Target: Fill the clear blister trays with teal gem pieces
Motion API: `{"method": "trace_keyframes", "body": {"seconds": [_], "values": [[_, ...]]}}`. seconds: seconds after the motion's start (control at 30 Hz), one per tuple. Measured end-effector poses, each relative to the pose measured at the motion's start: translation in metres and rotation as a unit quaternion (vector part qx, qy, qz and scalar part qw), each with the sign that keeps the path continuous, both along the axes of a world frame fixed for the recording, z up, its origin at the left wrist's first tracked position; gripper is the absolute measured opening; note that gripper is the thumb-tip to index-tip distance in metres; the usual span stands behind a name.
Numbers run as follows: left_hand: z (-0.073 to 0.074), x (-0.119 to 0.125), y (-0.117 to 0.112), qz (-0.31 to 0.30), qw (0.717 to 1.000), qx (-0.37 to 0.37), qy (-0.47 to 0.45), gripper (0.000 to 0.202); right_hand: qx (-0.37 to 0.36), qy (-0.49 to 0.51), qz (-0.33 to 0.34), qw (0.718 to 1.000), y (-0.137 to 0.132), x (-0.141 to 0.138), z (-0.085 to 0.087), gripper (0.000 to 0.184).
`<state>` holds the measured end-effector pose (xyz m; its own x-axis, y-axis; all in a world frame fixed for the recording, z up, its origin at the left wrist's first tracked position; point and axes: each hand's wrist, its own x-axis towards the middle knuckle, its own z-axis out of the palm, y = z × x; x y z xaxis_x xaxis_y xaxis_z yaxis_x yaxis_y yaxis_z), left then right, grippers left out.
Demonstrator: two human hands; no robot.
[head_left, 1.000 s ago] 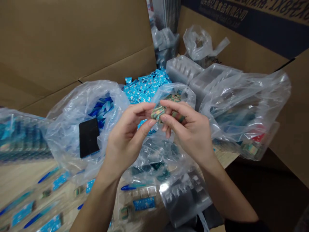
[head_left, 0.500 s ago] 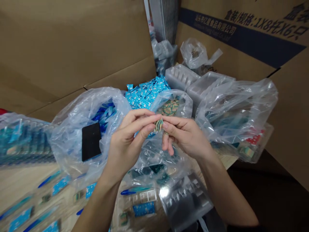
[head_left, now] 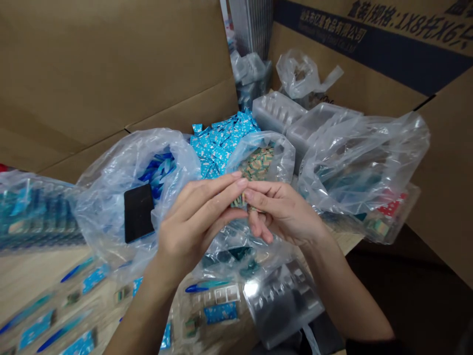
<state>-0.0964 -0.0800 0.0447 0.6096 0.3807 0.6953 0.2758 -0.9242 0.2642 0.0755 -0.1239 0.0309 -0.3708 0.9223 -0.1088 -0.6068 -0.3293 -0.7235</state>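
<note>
My left hand [head_left: 192, 214] and my right hand [head_left: 290, 212] meet fingertip to fingertip in the middle of the view. Between them is a small green-and-tan striped bundle [head_left: 238, 200], mostly covered by my fingers. The left thumb lies below it and the left fingers over it; my right thumb and forefinger pinch its right side. Just behind the hands, a clear bag [head_left: 283, 170] holds many similar green-and-tan pieces [head_left: 258, 163]. Below the hands lies a clear tray [head_left: 192, 308] with a blue stick-like item [head_left: 207, 286], a blue packet [head_left: 220, 312] and a green-and-tan piece [head_left: 190, 326].
A pile of blue packets [head_left: 218, 140] lies at the back. On the left, a plastic bag [head_left: 107, 162] of blue items carries a black phone [head_left: 139, 213]. Clear trays [head_left: 283, 301] and another bag [head_left: 399, 143] are at right. Cardboard boxes [head_left: 111, 59] wall the back.
My left fingers have slid further over the striped bundle, hiding more of it, and the left thumb has straightened below. The right hand keeps its pinch. The view has shifted slightly.
</note>
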Motion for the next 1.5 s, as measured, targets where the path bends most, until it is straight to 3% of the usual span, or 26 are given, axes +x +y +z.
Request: {"method": "trace_keyframes", "body": {"seconds": [0.1, 0.27, 0.4, 0.5, 0.57, 0.67, 0.77, 0.83, 1.0, 1.17, 1.27, 1.33, 1.43, 1.5], "values": [[-0.001, -0.001, 0.000, 0.006, 1.000, 0.013, 0.004, 0.051, -0.003, 0.016, 0.007, 1.000, 0.000, -0.001, -0.001, 0.034], [-0.010, 0.000, 0.003, 0.011, 0.999, -0.031, -0.036, 0.051, -0.034, 0.042, 0.009, 0.999, 0.001, -0.003, -0.004, 0.028], [-0.018, 0.002, 0.001, -0.003, 0.989, -0.121, -0.086, 0.052, -0.037, 0.015, -0.068, 0.997, 0.002, -0.005, -0.005, 0.036], [-0.020, 0.008, -0.005, 0.044, 0.971, -0.191, -0.140, 0.044, -0.016, -0.023, -0.149, 0.988, 0.001, -0.009, -0.005, 0.036], [-0.018, 0.014, -0.010, 0.091, 0.972, -0.168, -0.137, 0.032, 0.004, -0.038, -0.199, 0.979, 0.001, -0.014, -0.005, 0.033], [-0.015, 0.024, -0.015, 0.149, 0.980, -0.065, -0.114, 0.018, 0.036, -0.041, -0.263, 0.963, 0.000, -0.021, -0.004, 0.024], [-0.013, 0.030, -0.018, 0.184, 0.978, 0.014, -0.095, 0.016, 0.053, -0.072, -0.314, 0.945, -0.002, -0.028, -0.002, 0.016], [-0.012, 0.031, -0.018, 0.182, 0.979, 0.021, -0.091, 0.017, 0.059, -0.107, -0.346, 0.930, -0.005, -0.030, 0.000, 0.015], [-0.012, 0.029, -0.018, 0.168, 0.974, -0.062, -0.138, 0.013, 0.096, -0.199, -0.374, 0.901, -0.010, -0.033, 0.003, 0.024], [-0.021, 0.032, -0.022, 0.157, 0.949, -0.164, -0.218, 0.020, 0.103, -0.259, -0.376, 0.884, -0.017, -0.044, 0.003, 0.037], [-0.025, 0.031, -0.024, 0.156, 0.922, -0.216, -0.280, 0.019, 0.111, -0.273, -0.350, 0.889, -0.019, -0.050, 0.006, 0.040], [-0.023, 0.026, -0.023, 0.134, 0.885, -0.296, -0.333, 0.016, 0.117, -0.278, -0.336, 0.892, -0.015, -0.046, 0.009, 0.040], [-0.013, 0.005, -0.021, 0.050, 0.787, -0.454, -0.414, 0.009, 0.115, -0.319, -0.347, 0.874, 0.001, -0.027, 0.011, 0.042], [-0.004, -0.015, -0.023, 0.003, 0.716, -0.537, -0.446, 0.016, 0.100, -0.418, -0.332, 0.840, 0.019, -0.010, 0.010, 0.039]]}}
